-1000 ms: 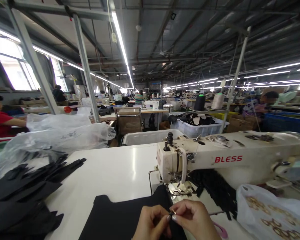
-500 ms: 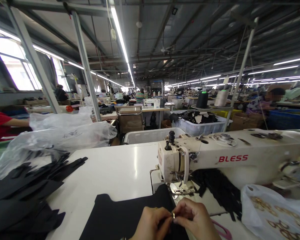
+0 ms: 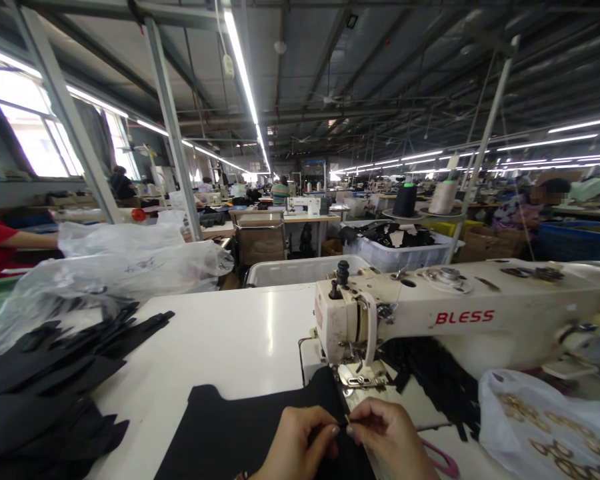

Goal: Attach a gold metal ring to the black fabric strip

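Both hands barely shifted since half second ago, fingertips drawn slightly apart. Left hand and right hand pinch small metal ring and thin black strap between them, over black fabric piece, near sewing machine foot. Ring not yet under needle. Bag of rings at right.

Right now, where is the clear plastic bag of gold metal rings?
In the head view, the clear plastic bag of gold metal rings lies at the lower right on the white table, below the cream sewing machine and right of the right hand.
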Motion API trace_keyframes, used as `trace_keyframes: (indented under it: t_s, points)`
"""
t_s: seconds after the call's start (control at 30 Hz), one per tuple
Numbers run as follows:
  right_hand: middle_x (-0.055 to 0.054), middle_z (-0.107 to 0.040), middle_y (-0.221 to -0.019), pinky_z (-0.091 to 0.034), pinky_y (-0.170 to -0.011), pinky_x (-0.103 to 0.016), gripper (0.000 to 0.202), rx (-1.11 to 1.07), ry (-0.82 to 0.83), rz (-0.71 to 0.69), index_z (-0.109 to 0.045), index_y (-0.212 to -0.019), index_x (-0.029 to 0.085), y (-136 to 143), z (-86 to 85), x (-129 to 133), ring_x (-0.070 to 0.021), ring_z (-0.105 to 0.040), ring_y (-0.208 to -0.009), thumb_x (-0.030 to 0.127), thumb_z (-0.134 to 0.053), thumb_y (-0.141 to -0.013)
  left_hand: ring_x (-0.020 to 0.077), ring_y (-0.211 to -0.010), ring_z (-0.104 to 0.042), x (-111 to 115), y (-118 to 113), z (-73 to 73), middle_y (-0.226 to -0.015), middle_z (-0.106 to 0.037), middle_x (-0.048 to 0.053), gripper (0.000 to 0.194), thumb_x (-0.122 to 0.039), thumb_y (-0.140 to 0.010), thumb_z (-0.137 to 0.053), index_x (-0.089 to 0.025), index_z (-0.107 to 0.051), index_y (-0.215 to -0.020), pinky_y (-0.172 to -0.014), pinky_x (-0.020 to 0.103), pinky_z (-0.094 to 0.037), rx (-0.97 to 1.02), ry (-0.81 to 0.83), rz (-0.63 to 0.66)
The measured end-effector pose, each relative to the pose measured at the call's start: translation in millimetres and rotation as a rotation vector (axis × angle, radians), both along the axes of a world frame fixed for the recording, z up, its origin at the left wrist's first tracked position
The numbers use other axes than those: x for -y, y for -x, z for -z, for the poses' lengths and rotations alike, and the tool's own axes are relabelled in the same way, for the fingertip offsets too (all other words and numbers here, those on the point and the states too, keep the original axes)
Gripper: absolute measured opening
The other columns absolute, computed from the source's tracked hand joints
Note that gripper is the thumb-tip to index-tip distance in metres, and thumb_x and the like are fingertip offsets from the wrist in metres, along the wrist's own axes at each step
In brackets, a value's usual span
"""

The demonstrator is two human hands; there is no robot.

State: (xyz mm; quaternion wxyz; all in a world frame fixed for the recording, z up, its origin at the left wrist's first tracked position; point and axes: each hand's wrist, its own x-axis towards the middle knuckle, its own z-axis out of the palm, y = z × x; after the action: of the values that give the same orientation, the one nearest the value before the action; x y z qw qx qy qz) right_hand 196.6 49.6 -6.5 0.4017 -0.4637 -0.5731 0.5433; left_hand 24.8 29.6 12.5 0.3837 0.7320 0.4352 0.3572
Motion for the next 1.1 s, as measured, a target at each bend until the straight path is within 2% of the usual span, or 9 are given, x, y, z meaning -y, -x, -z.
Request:
trace_keyframes:
  t_s: [0.13, 0.27, 0.43, 0.63, 0.73, 0.87, 0.93, 1.03, 1.1]
  points:
    - [-0.002, -0.057, -0.054, -0.037, -0.050, -0.021, 0.028, -0.019, 0.060, -0.025, -0.060, -0.063, 0.010, 3, -6.2, 1, -0.0098, -0.049, -0.049, 0.035, -0.069, -0.054, 0.0116, -0.054, -0.054, 1, -1, -3.7, -0.062, -0.062, 0.009, 0.034, -0.032, -0.085, -0.043, -0.009, -0.062, -0.070, -0.052, 0.015, -0.037, 0.041, 0.001, 0.060]
    - [0.001, -0.051, -0.047, -0.031, -0.042, -0.018, 0.042, -0.074, 0.136, -0.012, -0.058, -0.059, 0.010, 5, -9.6, 0, -0.0072, -0.045, -0.042, 0.048, -0.073, -0.046, 0.0130, -0.057, -0.057, -2, -3, 2.5, -0.065, -0.062, 0.012, 0.045, -0.048, -0.083, -0.046, -0.007, -0.060, -0.073, -0.055, 0.018, -0.043, 0.426, 0.256, 0.125]
    - [0.001, -0.051, -0.044, -0.024, -0.037, -0.016, 0.048, -0.173, 0.180, -0.116, -0.055, -0.058, 0.011, 7, 1.2, -2, -0.0046, -0.042, -0.038, 0.053, -0.074, -0.043, 0.0122, -0.053, -0.057, -10, -8, 23.5, -0.065, -0.059, 0.007, 0.038, -0.033, -0.063, -0.075, -0.008, -0.053, -0.080, -0.049, 0.017, -0.046, 0.771, 0.453, 0.144]
    - [0.003, -0.052, -0.046, -0.029, -0.038, -0.017, 0.048, -0.133, 0.206, -0.124, -0.047, -0.056, 0.014, 8, 12.0, -3, -0.0059, -0.045, -0.038, 0.046, -0.077, -0.038, 0.0131, -0.050, -0.057, -13, -7, 28.1, -0.057, -0.058, 0.009, 0.036, -0.029, -0.055, -0.080, -0.004, -0.057, -0.063, -0.048, 0.017, -0.046, 0.779, 0.496, 0.148]
    - [-0.001, -0.055, -0.048, -0.027, -0.038, -0.017, 0.042, -0.072, 0.122, -0.074, -0.053, -0.059, 0.012, 9, 11.2, -1, -0.0072, -0.045, -0.041, 0.050, -0.071, -0.051, 0.0097, -0.051, -0.054, -10, -7, 19.4, -0.060, -0.056, 0.007, 0.033, -0.028, -0.058, -0.078, -0.005, -0.055, -0.063, -0.050, 0.014, -0.043, 0.763, 0.456, 0.114]
    - [-0.004, -0.059, -0.058, -0.038, -0.051, -0.019, 0.033, 0.063, -0.181, -0.055, -0.059, -0.061, 0.013, 10, -0.3, 6, -0.0110, -0.052, -0.055, 0.045, -0.060, -0.069, 0.0078, -0.059, -0.050, -6, -8, 9.1, -0.074, -0.054, 0.006, 0.029, -0.030, -0.072, -0.068, -0.006, -0.052, -0.069, -0.056, 0.016, -0.041, 0.722, 0.253, 0.084]
    - [-0.004, -0.059, -0.061, -0.040, -0.055, -0.019, 0.031, 0.110, -0.279, -0.061, -0.060, -0.063, 0.014, 9, -8.0, 10, -0.0124, -0.054, -0.059, 0.042, -0.055, -0.075, 0.0079, -0.062, -0.050, -5, -8, 8.5, -0.076, -0.054, 0.006, 0.028, -0.031, -0.075, -0.065, -0.007, -0.050, -0.071, -0.058, 0.016, -0.041, 0.722, 0.238, 0.076]
    - [-0.006, -0.059, -0.068, -0.042, -0.059, -0.021, 0.029, 0.149, -0.326, -0.115, -0.062, -0.073, 0.014, 7, -14.6, 14, -0.0136, -0.055, -0.063, 0.039, -0.047, -0.080, 0.0085, -0.061, -0.052, -5, -6, 11.7, -0.073, -0.055, 0.005, 0.030, -0.032, -0.073, -0.067, -0.008, -0.048, -0.071, -0.058, 0.017, -0.042, 0.737, 0.270, 0.037]
    - [-0.007, -0.061, -0.072, -0.043, -0.060, -0.021, 0.026, 0.137, -0.291, -0.156, -0.063, -0.079, 0.014, 8, -14.5, 15, -0.0144, -0.056, -0.065, 0.039, -0.054, -0.075, 0.0097, -0.061, -0.054, -5, -5, 14.0, -0.072, -0.056, 0.006, 0.031, -0.033, -0.073, -0.068, -0.008, -0.048, -0.071, -0.058, 0.018, -0.043, 0.736, 0.280, 0.004]
